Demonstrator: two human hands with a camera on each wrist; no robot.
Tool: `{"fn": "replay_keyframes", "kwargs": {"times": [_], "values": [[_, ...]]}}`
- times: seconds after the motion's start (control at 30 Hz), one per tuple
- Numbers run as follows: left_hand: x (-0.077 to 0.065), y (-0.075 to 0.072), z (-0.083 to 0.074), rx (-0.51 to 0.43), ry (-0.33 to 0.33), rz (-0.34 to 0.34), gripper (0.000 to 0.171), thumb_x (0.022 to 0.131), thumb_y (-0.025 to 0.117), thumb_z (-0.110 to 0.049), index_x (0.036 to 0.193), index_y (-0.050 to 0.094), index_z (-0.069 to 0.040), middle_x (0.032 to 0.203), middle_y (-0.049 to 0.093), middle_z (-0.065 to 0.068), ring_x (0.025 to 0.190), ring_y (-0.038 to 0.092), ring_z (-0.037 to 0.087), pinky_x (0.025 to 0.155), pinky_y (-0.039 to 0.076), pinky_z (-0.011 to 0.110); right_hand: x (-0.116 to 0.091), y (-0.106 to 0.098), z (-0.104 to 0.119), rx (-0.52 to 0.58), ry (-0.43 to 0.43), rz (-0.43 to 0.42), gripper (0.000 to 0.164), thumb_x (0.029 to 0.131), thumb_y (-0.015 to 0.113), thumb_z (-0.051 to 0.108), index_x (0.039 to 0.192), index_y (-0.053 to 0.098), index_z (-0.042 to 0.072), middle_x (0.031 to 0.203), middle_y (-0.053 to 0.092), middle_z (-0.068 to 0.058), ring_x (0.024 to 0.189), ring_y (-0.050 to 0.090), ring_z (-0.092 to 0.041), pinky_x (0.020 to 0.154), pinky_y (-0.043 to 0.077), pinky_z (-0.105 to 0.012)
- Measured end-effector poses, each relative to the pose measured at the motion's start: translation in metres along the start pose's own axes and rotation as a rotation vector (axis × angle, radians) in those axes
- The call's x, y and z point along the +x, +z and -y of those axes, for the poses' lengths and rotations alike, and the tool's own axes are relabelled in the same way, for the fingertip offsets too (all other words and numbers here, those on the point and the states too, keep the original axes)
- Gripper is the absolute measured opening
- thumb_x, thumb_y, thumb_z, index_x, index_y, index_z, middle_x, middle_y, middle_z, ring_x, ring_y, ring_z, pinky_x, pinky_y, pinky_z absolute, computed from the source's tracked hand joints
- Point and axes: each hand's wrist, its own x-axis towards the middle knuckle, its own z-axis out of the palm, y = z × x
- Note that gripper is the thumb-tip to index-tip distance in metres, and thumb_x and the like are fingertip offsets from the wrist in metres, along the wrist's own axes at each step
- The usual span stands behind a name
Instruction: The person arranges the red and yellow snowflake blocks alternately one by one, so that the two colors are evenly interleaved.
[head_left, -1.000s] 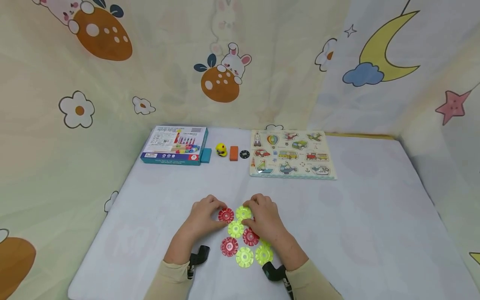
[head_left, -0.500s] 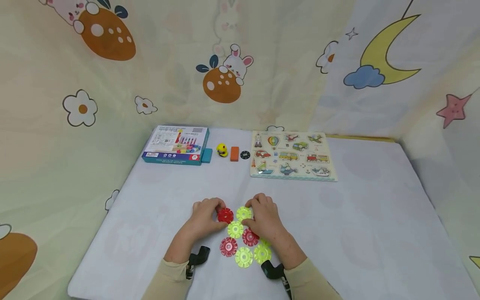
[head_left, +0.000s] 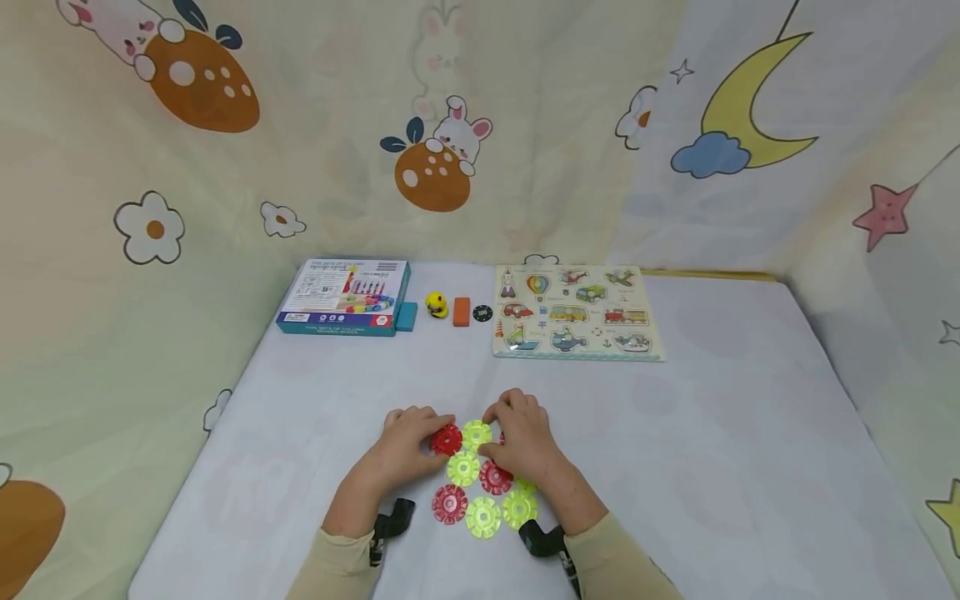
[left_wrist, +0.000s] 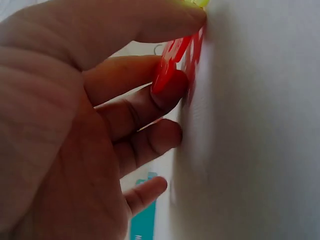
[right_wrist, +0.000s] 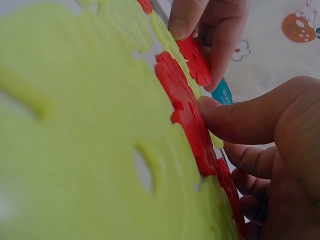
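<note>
Pinching red disc in left hand, yellow disc in right hand, likely joining; hard to see if hooked. Next, maybe line up and push.

Red discs and yellow-green discs, nearer than the box: glossy moulded plastic, ridged faces. Box: smooth printed card, slight sheen. Right of box: duck looks glossy plastic; picture board, smooth print. Bench under box: matt white cloth. Backdrop behind box: matt, wrinkled fabric.

Pale walls with printed rabbits, flowers and a moon rise behind a white table.
</note>
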Motion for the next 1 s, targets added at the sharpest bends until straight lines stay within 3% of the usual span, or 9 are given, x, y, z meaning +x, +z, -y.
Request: {"fn": "replay_keyframes", "kwargs": {"times": [0.23, 0.43, 0.7, 0.9, 1.0], "values": [[-0.002, -0.004, -0.010, 0.130, 0.041, -0.007, 0.059, 0.071, 0.080, -0.037, 0.125, 0.062, -0.018, 0.104, 0.059, -0.006, 0.096, 0.045, 0.013, 0.094, 0.033, 0.043, 0.000, -0.002, 0.000, 0.065, 0.051, 0.008, 0.038, 0.068, 0.083, 0.037, 0.094, 0.060, 0.019, 0.118, 0.044, -0.002, 0.109, 0.035, -0.023, 0.088, 0.033, -0.041], [-0.004, -0.008, -0.015, 0.182, 0.065, -0.031, 0.057, 0.072, 0.080, -0.039, 0.122, 0.064, -0.018, 0.101, 0.058, -0.007, 0.091, 0.044, 0.011, 0.079, 0.042, 0.032, -0.004, -0.002, -0.003, 0.155, 0.051, -0.029, 0.028, 0.072, 0.080, 0.035, 0.082, 0.057, 0.022, 0.115, 0.046, 0.000, 0.107, 0.036, -0.023, 0.089, 0.033, -0.041], [-0.008, -0.035, -0.007, 0.114, 0.106, -0.208, 0.058, 0.071, 0.080, -0.040, 0.122, 0.063, -0.019, 0.089, 0.052, -0.014, 0.085, 0.043, 0.007, 0.071, 0.043, 0.027, -0.008, -0.006, -0.008, 0.270, 0.024, -0.023, 0.022, 0.076, 0.077, 0.034, 0.074, 0.057, 0.025, 0.111, 0.046, 0.004, 0.106, 0.036, -0.021, 0.087, 0.033, -0.043], [-0.004, -0.064, 0.013, 0.075, 0.116, -0.353, 0.058, 0.072, 0.081, -0.035, 0.124, 0.062, -0.017, 0.096, 0.056, -0.007, 0.090, 0.047, 0.010, 0.071, 0.047, 0.028, -0.009, -0.009, -0.010, 0.307, 0.044, 0.002, 0.016, 0.078, 0.075, 0.035, 0.077, 0.064, 0.023, 0.110, 0.047, 0.005, 0.105, 0.037, -0.019, 0.077, 0.040, -0.035], [-0.001, -0.075, 0.025, 0.060, 0.093, -0.388, 0.059, 0.074, 0.080, -0.038, 0.126, 0.061, -0.017, 0.100, 0.055, -0.005, 0.093, 0.046, 0.011, 0.072, 0.048, 0.029, -0.009, -0.009, -0.010, 0.323, 0.034, 0.002, 0.014, 0.079, 0.074, 0.033, 0.080, 0.067, 0.021, 0.110, 0.047, 0.005, 0.105, 0.037, -0.020, 0.077, 0.040, -0.035]]}}
